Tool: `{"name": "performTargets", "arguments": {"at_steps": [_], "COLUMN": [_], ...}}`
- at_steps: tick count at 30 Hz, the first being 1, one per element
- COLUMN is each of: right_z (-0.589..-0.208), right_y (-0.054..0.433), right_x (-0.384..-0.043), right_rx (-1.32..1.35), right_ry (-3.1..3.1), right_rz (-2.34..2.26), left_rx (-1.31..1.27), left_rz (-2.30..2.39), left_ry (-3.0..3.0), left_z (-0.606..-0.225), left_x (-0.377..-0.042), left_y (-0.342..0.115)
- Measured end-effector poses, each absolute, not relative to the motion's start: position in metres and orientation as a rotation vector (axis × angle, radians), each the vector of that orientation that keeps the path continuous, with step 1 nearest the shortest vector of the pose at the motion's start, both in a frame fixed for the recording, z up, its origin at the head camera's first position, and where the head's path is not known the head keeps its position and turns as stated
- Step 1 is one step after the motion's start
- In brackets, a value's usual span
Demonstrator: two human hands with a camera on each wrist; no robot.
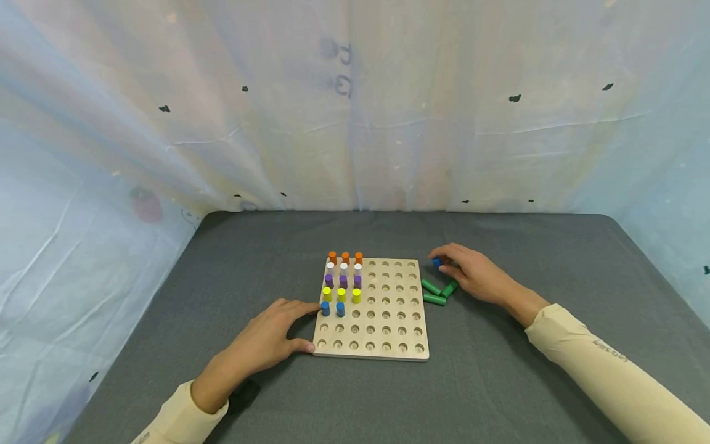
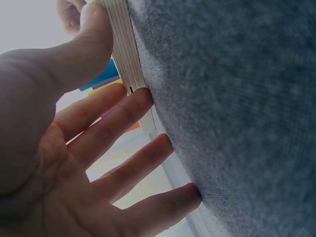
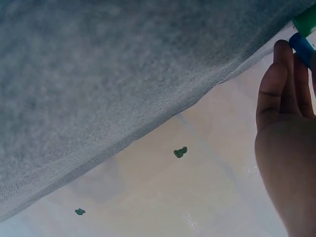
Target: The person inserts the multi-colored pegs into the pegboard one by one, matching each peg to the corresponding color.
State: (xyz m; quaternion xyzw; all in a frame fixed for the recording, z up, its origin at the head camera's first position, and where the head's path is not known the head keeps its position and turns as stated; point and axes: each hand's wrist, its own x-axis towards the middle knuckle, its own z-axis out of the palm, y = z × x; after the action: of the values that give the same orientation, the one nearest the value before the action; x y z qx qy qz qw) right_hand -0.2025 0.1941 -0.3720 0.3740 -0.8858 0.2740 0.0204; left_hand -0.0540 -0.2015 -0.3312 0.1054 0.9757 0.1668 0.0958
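A wooden pegboard with rows of round holes lies on the dark cloth. Its left columns hold upright pegs: three orange, three white, three purple, three yellow and two blue pegs. At the board's left edge, my left hand rests with fingers extended; thumb and forefinger touch the side, as the left wrist view also shows. Beyond the right edge, my right hand pinches a blue peg between thumb and fingers. In the right wrist view this blue peg is partly cut off by the frame.
Several green pegs lie loose on the cloth, between the board's right edge and my right hand. A pale, patterned plastic sheet hangs behind the table and along its sides.
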Motion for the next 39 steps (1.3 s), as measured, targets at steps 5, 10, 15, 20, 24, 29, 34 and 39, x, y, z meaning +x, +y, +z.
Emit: {"name": "performTargets", "arguments": {"at_steps": [5,10,15,20,24,29,34,39], "right_z": [-0.372,-0.371,-0.368,-0.358,-0.346,-0.333,-0.328,-0.326], "right_y": [0.193,0.192,0.191,0.189,0.177,0.147,0.12,0.099], "right_x": [-0.202,-0.201,-0.202,-0.202,-0.193,-0.174,-0.163,-0.157], "right_rx": [1.142,1.137,1.146,1.176,1.254,1.411,1.497,1.563], "right_ry": [-2.761,-2.77,-2.779,-2.739,-2.666,-2.578,-2.558,-2.575], "right_rz": [0.852,0.858,0.825,0.799,0.844,0.904,0.923,0.887], "left_rx": [0.314,0.323,0.332,0.332,0.317,0.312,0.317,0.316], "left_rz": [0.485,0.49,0.487,0.495,0.492,0.479,0.468,0.469], "left_ry": [2.895,2.896,2.902,2.903,2.889,2.888,2.896,2.889], "left_z": [-0.331,-0.33,-0.33,-0.33,-0.33,-0.33,-0.331,-0.329], "left_x": [-0.054,-0.054,-0.054,-0.054,-0.055,-0.055,-0.055,-0.056], "left_y": [-0.201,-0.201,-0.203,-0.202,-0.201,-0.2,-0.201,-0.2]}}
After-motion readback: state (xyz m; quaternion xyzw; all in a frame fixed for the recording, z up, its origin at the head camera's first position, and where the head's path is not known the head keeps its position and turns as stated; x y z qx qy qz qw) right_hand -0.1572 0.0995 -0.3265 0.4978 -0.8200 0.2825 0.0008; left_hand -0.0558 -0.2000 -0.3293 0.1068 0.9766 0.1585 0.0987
